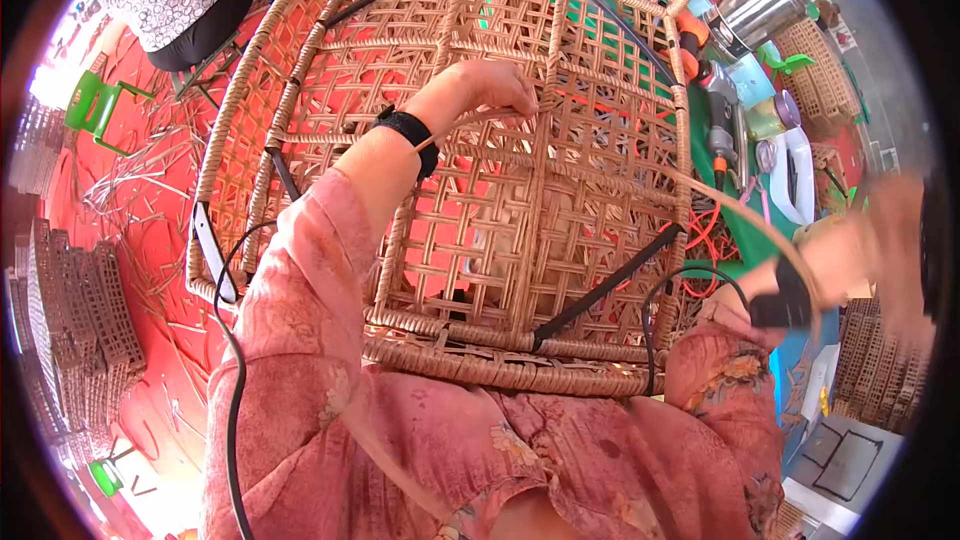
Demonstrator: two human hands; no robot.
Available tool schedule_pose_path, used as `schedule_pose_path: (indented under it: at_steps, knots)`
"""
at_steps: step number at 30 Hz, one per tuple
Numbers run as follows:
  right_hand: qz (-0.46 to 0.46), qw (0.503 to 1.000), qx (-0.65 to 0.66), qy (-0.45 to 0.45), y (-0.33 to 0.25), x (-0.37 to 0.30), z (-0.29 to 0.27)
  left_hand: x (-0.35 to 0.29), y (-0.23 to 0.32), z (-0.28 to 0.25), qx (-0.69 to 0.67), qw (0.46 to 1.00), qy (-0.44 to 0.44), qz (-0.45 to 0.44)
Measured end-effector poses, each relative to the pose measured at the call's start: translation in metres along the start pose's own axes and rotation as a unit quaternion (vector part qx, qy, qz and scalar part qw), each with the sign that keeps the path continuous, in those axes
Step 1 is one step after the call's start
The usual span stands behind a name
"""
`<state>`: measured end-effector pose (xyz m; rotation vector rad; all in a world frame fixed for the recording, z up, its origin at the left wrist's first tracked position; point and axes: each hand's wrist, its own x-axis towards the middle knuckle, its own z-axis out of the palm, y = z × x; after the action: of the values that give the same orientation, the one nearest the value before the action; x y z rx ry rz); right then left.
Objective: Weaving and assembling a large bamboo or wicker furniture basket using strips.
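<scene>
A large woven rattan panel frame (480, 155), open-weave with wrapped rods and black bars, lies across my lap. My left hand (500, 88) is over its upper middle, fingers curled down and closed on a thin cane strip at the weave. Part of that strip shows between my wrist and the fingers. Far to the right, my right hand (895, 240) is raised off the frame and smeared by motion, so its fingers cannot be made out. A long pale cane strip (745, 212) arcs from the weave toward the right forearm and bends down beside it.
Black cables run along both sleeves. To the right are a power tool (720, 120), a steel canister (765, 10), a jar (770, 115) and woven pieces (820, 70). Leftward, stacked woven panels (75, 320), cane scraps and a green chair (100, 110) are on the red floor; another person sits beyond.
</scene>
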<state>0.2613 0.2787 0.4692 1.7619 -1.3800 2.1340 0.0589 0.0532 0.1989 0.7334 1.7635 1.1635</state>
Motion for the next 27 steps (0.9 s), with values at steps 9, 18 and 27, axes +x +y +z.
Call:
schedule_pose_path:
  at_steps: [9,18,27]
  knots:
    - [0.672,0.655,-0.243,0.247,0.22,-0.119,-0.069,-0.002,-0.002,-0.001,0.064,0.996,0.054,-0.037]
    - [0.666,0.646,-0.231,0.292,0.241,-0.133,-0.062,0.003,0.004,0.002,0.158,0.977,0.127,-0.061]
    - [0.615,0.682,-0.051,0.392,0.236,-0.141,-0.043,-0.014,0.033,0.006,0.167,0.977,0.131,-0.037]
